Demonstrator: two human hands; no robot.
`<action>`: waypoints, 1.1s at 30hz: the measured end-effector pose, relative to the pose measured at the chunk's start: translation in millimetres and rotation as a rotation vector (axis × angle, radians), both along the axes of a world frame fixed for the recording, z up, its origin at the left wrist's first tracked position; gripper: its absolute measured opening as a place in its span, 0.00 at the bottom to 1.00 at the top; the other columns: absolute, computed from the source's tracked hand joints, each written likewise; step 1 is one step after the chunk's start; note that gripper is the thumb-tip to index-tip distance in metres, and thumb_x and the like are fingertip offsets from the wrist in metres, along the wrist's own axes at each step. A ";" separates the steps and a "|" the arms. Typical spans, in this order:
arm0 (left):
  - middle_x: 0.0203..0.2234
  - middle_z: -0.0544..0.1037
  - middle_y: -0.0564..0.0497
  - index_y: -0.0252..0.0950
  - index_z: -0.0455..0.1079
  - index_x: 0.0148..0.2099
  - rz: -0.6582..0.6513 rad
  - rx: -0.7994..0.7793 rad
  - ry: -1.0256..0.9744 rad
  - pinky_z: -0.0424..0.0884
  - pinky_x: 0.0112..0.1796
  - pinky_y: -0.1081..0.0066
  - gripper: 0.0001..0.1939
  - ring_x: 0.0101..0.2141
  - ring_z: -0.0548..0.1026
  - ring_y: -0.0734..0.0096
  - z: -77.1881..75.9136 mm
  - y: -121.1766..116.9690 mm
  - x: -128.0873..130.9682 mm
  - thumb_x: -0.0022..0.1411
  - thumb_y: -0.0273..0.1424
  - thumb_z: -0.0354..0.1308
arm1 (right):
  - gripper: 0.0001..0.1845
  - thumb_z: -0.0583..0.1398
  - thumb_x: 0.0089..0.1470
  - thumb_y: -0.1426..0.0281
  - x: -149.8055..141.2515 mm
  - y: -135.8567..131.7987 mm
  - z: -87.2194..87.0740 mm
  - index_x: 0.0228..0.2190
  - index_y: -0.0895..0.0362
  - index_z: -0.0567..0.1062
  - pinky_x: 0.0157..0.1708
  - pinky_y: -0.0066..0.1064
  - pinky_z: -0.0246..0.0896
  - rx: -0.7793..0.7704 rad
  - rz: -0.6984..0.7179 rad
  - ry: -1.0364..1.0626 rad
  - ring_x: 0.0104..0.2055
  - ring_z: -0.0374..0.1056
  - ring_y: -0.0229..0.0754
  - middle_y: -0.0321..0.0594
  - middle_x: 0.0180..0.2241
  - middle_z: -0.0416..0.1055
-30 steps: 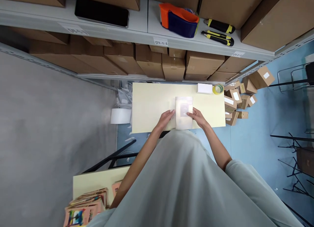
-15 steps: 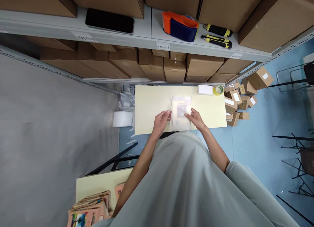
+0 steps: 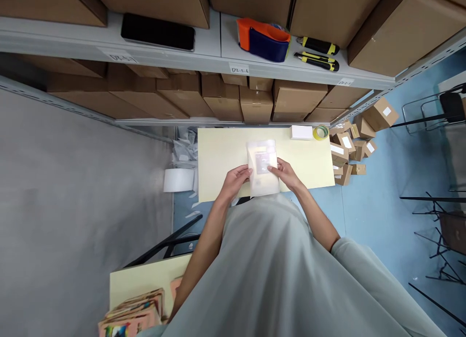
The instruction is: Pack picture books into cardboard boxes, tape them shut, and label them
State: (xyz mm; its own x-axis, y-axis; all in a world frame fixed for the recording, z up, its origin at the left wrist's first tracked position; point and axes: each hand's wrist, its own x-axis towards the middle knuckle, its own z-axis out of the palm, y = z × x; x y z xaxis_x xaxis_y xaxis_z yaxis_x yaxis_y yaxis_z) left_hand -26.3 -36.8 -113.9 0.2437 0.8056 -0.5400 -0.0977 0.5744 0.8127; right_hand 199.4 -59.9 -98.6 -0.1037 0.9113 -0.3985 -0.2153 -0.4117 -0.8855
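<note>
A flat packet in white translucent wrapping [image 3: 264, 179] is held up in front of my body, over the pale yellow table [image 3: 222, 147]. A purplish-grey rectangle shows through on its upper half. My left hand [image 3: 236, 180] pinches the packet's left edge, thumb on top. On the opposite edge my right hand [image 3: 286, 174] grips it, with the thumb lying across the front and the fingers behind, mostly hidden.
At the table's back right are a white box [image 3: 301, 132] and a tape roll [image 3: 321, 132]. A shelf [image 3: 211, 60] above carries a phone [image 3: 158, 32], a tape dispenser [image 3: 264, 42] and cutters [image 3: 317, 61]. Cartons [image 3: 342, 155] lie right; a white roll [image 3: 178, 180] stands left.
The packet has shifted slightly left and now faces me more squarely. My left hand has closed on its left edge, where a loose flap of wrapping stood out before.
</note>
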 end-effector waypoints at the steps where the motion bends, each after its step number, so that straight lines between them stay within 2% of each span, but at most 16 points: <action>1: 0.43 0.86 0.42 0.36 0.81 0.47 -0.007 0.000 0.008 0.80 0.49 0.58 0.34 0.46 0.83 0.54 0.5 -0.6 0.1 0.47 0.56 0.78 | 0.31 0.75 0.51 0.47 -1.9 0.8 -2.5 0.47 0.53 0.79 0.53 0.44 0.78 -0.011 0.008 -0.016 0.47 0.82 0.51 0.41 0.44 0.86; 4: 0.39 0.86 0.43 0.35 0.80 0.44 0.049 0.040 0.063 0.80 0.46 0.60 0.32 0.43 0.83 0.56 -0.8 -2.8 1.7 0.44 0.53 0.80 | 0.31 0.75 0.51 0.48 -8.6 1.4 -5.5 0.49 0.53 0.79 0.52 0.46 0.79 -0.031 -0.050 -0.216 0.47 0.81 0.51 0.44 0.46 0.85; 6: 0.37 0.86 0.44 0.36 0.79 0.42 0.117 0.076 0.122 0.80 0.43 0.62 0.30 0.39 0.83 0.59 -3.4 -4.0 2.8 0.43 0.51 0.80 | 0.27 0.74 0.54 0.51 -15.1 -0.3 -0.8 0.49 0.52 0.79 0.54 0.46 0.78 0.035 -0.139 -0.437 0.50 0.79 0.51 0.46 0.51 0.83; 8: 0.33 0.84 0.47 0.37 0.78 0.40 0.171 0.120 0.187 0.79 0.39 0.64 0.27 0.35 0.81 0.63 -5.3 -5.2 3.3 0.45 0.50 0.78 | 0.19 0.70 0.60 0.54 -24.5 -3.4 8.6 0.48 0.51 0.81 0.54 0.44 0.77 0.149 -0.156 -0.572 0.49 0.79 0.49 0.45 0.52 0.82; 10: 0.30 0.82 0.49 0.37 0.77 0.40 0.199 0.159 0.240 0.77 0.36 0.66 0.24 0.31 0.79 0.66 -4.5 -7.3 3.7 0.48 0.48 0.76 | 0.14 0.66 0.65 0.55 -37.0 -7.0 19.4 0.44 0.50 0.84 0.51 0.41 0.78 0.237 -0.073 -0.575 0.46 0.79 0.46 0.43 0.48 0.83; 13: 0.28 0.80 0.52 0.38 0.77 0.40 0.209 0.222 0.327 0.75 0.33 0.68 0.20 0.28 0.77 0.69 2.9 -12.5 5.0 0.51 0.45 0.73 | 0.15 0.65 0.67 0.54 -57.3 -9.8 30.8 0.40 0.51 0.87 0.48 0.38 0.78 0.279 0.012 -0.535 0.42 0.80 0.45 0.41 0.42 0.84; 15: 0.29 0.79 0.53 0.39 0.76 0.40 0.206 0.318 0.415 0.74 0.33 0.68 0.16 0.27 0.75 0.70 10.4 -17.1 6.5 0.54 0.42 0.71 | 0.17 0.67 0.65 0.52 -68.1 -8.9 34.7 0.39 0.51 0.87 0.48 0.38 0.78 0.272 -0.021 -0.556 0.41 0.80 0.45 0.41 0.41 0.83; 20: 0.33 0.77 0.53 0.40 0.75 0.41 0.226 0.682 0.603 0.74 0.35 0.69 0.05 0.29 0.73 0.72 27.3 -28.0 11.9 0.64 0.35 0.65 | 0.19 0.71 0.59 0.48 -80.9 -5.1 45.2 0.36 0.52 0.83 0.47 0.39 0.77 0.208 -0.126 -0.613 0.40 0.79 0.46 0.40 0.38 0.82; 23: 0.34 0.76 0.52 0.41 0.75 0.41 0.215 0.792 0.650 0.76 0.37 0.68 0.02 0.31 0.73 0.70 32.8 -31.7 15.0 0.67 0.32 0.63 | 0.19 0.72 0.55 0.50 -83.8 -5.7 49.6 0.34 0.51 0.78 0.45 0.39 0.77 0.143 -0.155 -0.615 0.38 0.78 0.45 0.37 0.35 0.81; 26: 0.37 0.77 0.50 0.41 0.77 0.45 0.156 0.776 0.596 0.78 0.40 0.66 0.05 0.34 0.76 0.69 35.4 -31.4 12.0 0.68 0.34 0.64 | 0.16 0.70 0.55 0.53 -81.0 -5.1 44.2 0.34 0.50 0.76 0.43 0.38 0.76 0.103 -0.172 -0.575 0.36 0.77 0.44 0.34 0.32 0.79; 29: 0.44 0.80 0.47 0.41 0.78 0.53 0.026 0.688 0.460 0.81 0.46 0.64 0.16 0.42 0.80 0.65 34.5 -26.1 -3.6 0.65 0.39 0.69 | 0.15 0.70 0.52 0.54 -68.7 -1.1 32.4 0.33 0.51 0.76 0.39 0.36 0.75 0.039 -0.186 -0.428 0.32 0.74 0.41 0.34 0.30 0.77; 31: 0.49 0.80 0.45 0.40 0.77 0.57 0.057 0.622 0.454 0.81 0.50 0.61 0.22 0.46 0.81 0.62 31.4 -20.4 -19.9 0.64 0.42 0.69 | 0.17 0.71 0.49 0.53 -56.9 1.6 26.6 0.32 0.53 0.77 0.38 0.35 0.74 -0.002 -0.156 -0.302 0.31 0.73 0.40 0.34 0.29 0.76; 33: 0.52 0.80 0.43 0.40 0.77 0.59 0.166 0.537 0.501 0.81 0.50 0.59 0.25 0.47 0.81 0.61 27.0 -14.5 -37.0 0.64 0.45 0.69 | 0.19 0.73 0.48 0.52 -45.5 3.1 24.6 0.31 0.53 0.79 0.39 0.35 0.74 -0.026 -0.105 -0.208 0.33 0.73 0.41 0.35 0.30 0.77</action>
